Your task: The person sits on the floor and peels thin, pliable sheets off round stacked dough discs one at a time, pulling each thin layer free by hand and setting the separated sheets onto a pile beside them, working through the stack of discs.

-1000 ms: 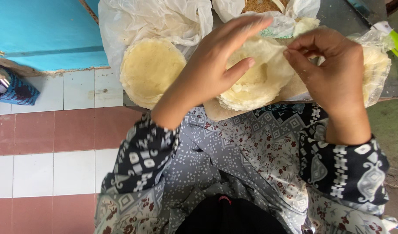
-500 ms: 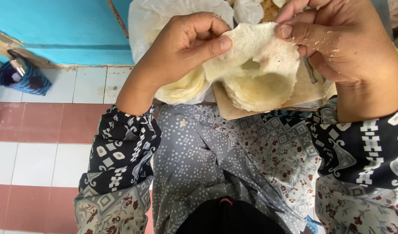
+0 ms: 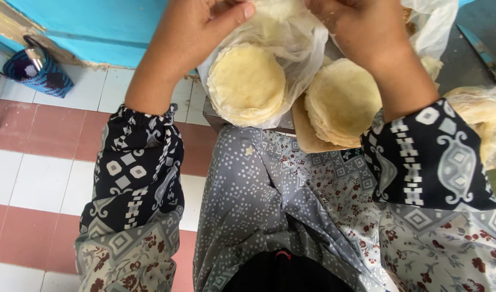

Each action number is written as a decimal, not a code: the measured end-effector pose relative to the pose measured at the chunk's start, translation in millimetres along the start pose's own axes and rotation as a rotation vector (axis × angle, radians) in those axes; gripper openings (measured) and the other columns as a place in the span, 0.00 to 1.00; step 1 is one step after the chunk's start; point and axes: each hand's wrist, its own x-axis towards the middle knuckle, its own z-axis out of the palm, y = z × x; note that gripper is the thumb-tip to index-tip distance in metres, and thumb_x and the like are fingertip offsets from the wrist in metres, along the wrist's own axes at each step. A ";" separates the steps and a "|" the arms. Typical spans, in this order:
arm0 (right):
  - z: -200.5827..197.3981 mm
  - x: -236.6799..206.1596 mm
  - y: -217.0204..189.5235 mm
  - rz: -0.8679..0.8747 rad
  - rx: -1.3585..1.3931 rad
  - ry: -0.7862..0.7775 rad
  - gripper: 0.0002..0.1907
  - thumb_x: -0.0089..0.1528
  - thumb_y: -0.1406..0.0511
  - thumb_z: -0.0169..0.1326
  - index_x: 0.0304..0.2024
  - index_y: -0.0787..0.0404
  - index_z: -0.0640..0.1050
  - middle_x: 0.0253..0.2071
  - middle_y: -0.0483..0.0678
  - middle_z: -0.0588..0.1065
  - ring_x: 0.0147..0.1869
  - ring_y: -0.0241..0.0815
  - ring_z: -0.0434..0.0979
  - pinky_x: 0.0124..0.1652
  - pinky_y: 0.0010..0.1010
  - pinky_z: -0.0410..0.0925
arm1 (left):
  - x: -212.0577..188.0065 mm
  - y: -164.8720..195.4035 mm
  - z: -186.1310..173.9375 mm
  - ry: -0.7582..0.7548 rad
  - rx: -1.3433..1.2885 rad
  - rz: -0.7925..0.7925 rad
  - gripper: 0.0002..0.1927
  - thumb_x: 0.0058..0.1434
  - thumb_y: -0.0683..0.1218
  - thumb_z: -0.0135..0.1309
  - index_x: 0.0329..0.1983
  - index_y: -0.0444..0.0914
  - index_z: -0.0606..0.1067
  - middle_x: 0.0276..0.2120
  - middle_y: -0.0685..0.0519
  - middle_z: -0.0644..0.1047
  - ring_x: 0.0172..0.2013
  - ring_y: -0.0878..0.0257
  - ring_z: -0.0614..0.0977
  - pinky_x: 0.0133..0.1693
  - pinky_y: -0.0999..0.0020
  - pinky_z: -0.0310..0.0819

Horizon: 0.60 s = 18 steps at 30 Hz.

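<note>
Both hands have lifted to the frame's top; left hand [image 3: 196,32] and right hand [image 3: 361,27] pinch one thin wafer [image 3: 275,10]; I'd judge it light, brittle; hold its rim gently.

A small home food workplace, seen from above: red-and-white floor tiles [image 3: 37,162] run up to a turquoise wall [image 3: 96,27] with chipped paint at its base. Stacks of thin round wafers [image 3: 247,84], some in clear plastic bags [image 3: 296,48], sit on a low board [image 3: 307,138] at the knees of a seated person. A woven blue basket [image 3: 37,73] rests against the wall.
</note>
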 end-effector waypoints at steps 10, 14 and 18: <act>62.7 -57.2 -13.6 -0.370 -0.435 -0.350 0.06 0.60 0.71 0.62 0.40 0.63 0.83 0.43 0.52 0.82 0.47 0.51 0.83 0.47 0.41 0.76 | -86.6 -10.7 28.2 -0.093 0.566 0.126 0.06 0.67 0.43 0.60 0.45 0.37 0.83 0.45 0.50 0.83 0.45 0.56 0.84 0.50 0.59 0.78; 59.3 -48.1 -15.2 -0.249 -0.349 -0.280 0.06 0.65 0.73 0.60 0.44 0.66 0.82 0.45 0.55 0.81 0.45 0.48 0.83 0.47 0.37 0.76 | -77.5 -14.7 25.7 0.003 0.536 0.150 0.07 0.70 0.42 0.59 0.48 0.35 0.81 0.46 0.48 0.82 0.44 0.56 0.85 0.47 0.62 0.80; 41.8 -20.2 -29.2 0.113 -0.073 -0.166 0.06 0.72 0.73 0.54 0.50 0.64 0.81 0.42 0.49 0.81 0.41 0.40 0.83 0.41 0.28 0.76 | -42.3 -5.1 15.9 0.134 0.537 0.183 0.06 0.74 0.41 0.59 0.49 0.34 0.81 0.40 0.46 0.82 0.40 0.54 0.85 0.41 0.61 0.78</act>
